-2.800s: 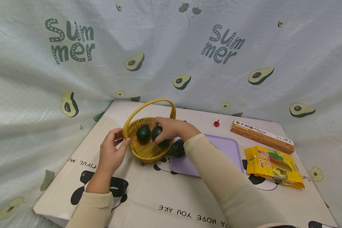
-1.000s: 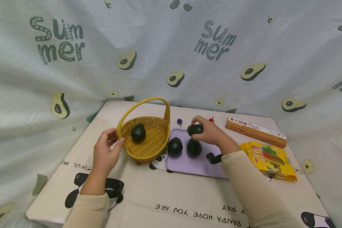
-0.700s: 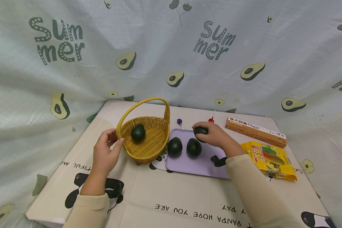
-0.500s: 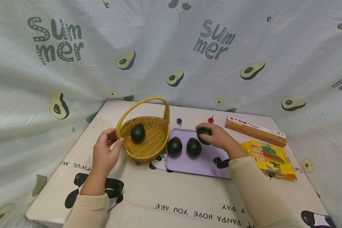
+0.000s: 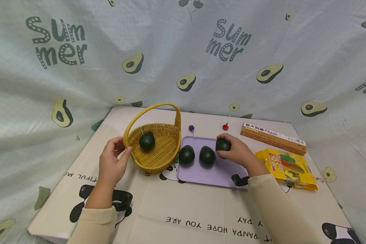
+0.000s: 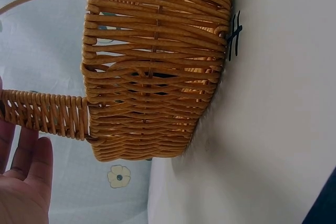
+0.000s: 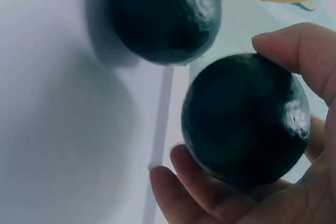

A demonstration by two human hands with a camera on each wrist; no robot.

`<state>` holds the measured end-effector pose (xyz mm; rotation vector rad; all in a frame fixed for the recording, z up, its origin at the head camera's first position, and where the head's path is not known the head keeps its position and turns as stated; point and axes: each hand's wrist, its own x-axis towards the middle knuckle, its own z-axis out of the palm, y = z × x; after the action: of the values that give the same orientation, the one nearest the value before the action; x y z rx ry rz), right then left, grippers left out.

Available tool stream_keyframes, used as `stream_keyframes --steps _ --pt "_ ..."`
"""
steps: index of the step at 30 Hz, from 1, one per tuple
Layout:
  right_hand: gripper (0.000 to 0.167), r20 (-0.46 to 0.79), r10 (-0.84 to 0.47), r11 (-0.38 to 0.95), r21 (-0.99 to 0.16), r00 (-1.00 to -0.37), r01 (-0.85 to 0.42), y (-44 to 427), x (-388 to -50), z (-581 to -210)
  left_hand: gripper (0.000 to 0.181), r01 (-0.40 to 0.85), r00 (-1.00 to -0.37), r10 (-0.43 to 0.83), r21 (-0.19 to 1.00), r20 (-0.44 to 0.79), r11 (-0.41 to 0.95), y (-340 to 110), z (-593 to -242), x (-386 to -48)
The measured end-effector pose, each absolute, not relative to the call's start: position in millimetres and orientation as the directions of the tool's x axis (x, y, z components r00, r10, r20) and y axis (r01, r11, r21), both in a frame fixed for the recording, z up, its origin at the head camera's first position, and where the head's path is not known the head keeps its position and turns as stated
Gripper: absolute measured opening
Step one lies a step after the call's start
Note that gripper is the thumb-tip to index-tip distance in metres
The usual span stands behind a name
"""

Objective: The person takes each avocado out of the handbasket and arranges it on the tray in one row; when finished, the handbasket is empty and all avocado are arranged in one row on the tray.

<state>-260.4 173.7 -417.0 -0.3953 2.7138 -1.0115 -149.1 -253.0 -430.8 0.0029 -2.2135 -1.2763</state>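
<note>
Right hand (image 5: 238,153) pinches dark green avocado (image 5: 223,144), just brought from basket (image 5: 155,166) left of center to purple tray (image 5: 207,177) right of center; can't tell if touching. Two avocados (image 5: 207,157) already there, one in basket. Left hand (image 5: 112,164) pinches handle (image 5: 177,119). Looks like third for tray.

The table (image 5: 154,205) bears basket (image 5: 154,166), tray (image 5: 201,175), box (image 5: 272,139), bag (image 5: 288,169) and, seemingly, lollipops (image 5: 191,128).

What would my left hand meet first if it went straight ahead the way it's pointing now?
The yellow woven basket, most likely at once: the left hand appears to touch its arched handle. Next might come the dark green rounded avocado inside, though depth is unclear.
</note>
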Motion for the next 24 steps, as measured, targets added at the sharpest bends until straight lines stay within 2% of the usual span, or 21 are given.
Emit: stream_keyframes --steps 11,19,24 --pt "0.064 -0.156 -0.281 0.722 -0.685 -0.947 -0.102 177 -255 -435 0.039 0.258 -0.839 -0.287 0.803 0.462 0.537 -252 -429 -148" --pt "0.058 -0.148 -0.297 0.718 -0.686 -0.943 -0.119 173 -251 -443 0.040 0.257 -0.841 -0.282 0.800 0.461 0.542 -253 -430 -148" --pt "0.061 -0.153 -0.283 0.715 -0.692 -0.947 -0.102 170 -250 -446 0.040 0.257 -0.841 -0.282 0.800 0.462 0.543 -253 -430 -148"
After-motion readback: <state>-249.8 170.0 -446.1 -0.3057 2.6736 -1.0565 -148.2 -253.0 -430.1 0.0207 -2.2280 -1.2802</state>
